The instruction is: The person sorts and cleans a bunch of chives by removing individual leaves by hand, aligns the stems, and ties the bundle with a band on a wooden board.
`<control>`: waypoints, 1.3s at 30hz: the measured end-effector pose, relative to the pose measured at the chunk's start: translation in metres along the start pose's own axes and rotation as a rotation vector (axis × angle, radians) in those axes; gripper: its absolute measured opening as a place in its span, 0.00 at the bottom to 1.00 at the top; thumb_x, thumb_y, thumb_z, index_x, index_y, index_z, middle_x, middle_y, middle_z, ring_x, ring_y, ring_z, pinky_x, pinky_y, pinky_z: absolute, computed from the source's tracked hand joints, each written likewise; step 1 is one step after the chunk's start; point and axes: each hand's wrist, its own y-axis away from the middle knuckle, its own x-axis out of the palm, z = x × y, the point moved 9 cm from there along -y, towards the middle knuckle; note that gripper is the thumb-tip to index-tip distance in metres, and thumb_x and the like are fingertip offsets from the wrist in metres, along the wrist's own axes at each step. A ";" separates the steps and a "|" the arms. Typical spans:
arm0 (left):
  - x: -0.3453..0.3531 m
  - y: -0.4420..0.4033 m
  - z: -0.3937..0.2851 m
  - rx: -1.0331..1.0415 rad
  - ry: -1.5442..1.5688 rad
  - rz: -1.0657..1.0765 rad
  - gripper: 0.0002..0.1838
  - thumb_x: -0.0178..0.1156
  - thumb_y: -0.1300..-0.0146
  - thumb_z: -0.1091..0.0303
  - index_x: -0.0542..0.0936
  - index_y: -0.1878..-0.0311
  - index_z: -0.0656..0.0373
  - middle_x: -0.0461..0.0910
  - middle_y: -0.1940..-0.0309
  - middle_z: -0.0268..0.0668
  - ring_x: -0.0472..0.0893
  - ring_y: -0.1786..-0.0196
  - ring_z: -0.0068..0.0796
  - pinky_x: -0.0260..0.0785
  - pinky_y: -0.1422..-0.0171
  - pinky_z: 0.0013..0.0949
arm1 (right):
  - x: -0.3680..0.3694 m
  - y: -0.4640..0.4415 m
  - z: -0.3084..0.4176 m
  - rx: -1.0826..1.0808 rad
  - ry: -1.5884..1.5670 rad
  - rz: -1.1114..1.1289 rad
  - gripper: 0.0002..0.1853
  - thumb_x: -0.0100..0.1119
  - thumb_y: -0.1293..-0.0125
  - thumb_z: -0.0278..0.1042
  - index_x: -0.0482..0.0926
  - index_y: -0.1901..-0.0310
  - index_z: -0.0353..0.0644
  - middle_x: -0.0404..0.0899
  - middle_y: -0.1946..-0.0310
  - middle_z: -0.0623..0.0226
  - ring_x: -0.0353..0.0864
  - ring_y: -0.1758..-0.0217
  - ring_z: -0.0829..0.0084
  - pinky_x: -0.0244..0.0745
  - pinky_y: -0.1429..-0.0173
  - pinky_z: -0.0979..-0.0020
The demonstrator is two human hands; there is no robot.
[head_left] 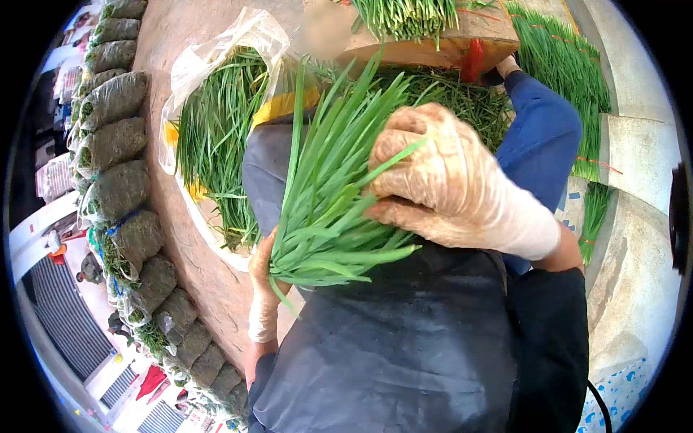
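A loose bunch of green garlic chives (328, 195) stands fanned out above my lap, its leaf tips spreading upward. My left hand (266, 268), in a pale glove, closes round the lower left side of the bunch; most of its fingers are hidden behind the leaves. On the right side of the bunch, my right hand (447, 184), in a stained whitish glove, has its fingers curled in against the leaves, with a few blades at the thumb and fingertips. A dark apron (390, 346) covers my lap beneath the bunch.
An open clear plastic bag (189, 72) of chives stands left. Ahead, a wooden block (368, 49) carries a cut bundle (411, 16). Tied chives (563, 65) lie along the right wall, loose greens (473, 101) by my foot. Stuffed sacks (119, 144) line the far left.
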 end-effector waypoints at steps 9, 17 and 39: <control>0.005 0.019 0.037 -0.349 0.299 0.099 0.30 0.71 0.51 0.74 0.75 0.42 0.61 0.82 0.54 0.42 0.83 0.55 0.37 0.75 0.50 0.38 | -0.037 -0.011 0.010 -0.062 -0.006 -0.098 0.13 0.71 0.49 0.41 0.83 0.63 0.45 0.75 0.68 0.71 0.75 0.62 0.65 0.69 0.54 0.64; 0.014 0.030 0.057 -0.552 0.490 0.062 0.30 0.71 0.52 0.74 0.75 0.43 0.61 0.82 0.55 0.40 0.82 0.55 0.35 0.75 0.49 0.37 | -0.003 -0.009 0.018 -0.028 0.056 0.047 0.21 0.72 0.54 0.52 0.81 0.61 0.52 0.74 0.65 0.72 0.74 0.56 0.64 0.67 0.52 0.60; 0.031 0.050 0.063 -0.662 0.606 0.213 0.29 0.70 0.50 0.72 0.74 0.42 0.59 0.78 0.49 0.36 0.78 0.49 0.32 0.71 0.43 0.37 | -0.027 0.025 -0.067 0.203 0.426 0.059 0.10 0.67 0.41 0.40 0.84 0.66 0.42 0.80 0.69 0.65 0.79 0.60 0.65 0.73 0.54 0.69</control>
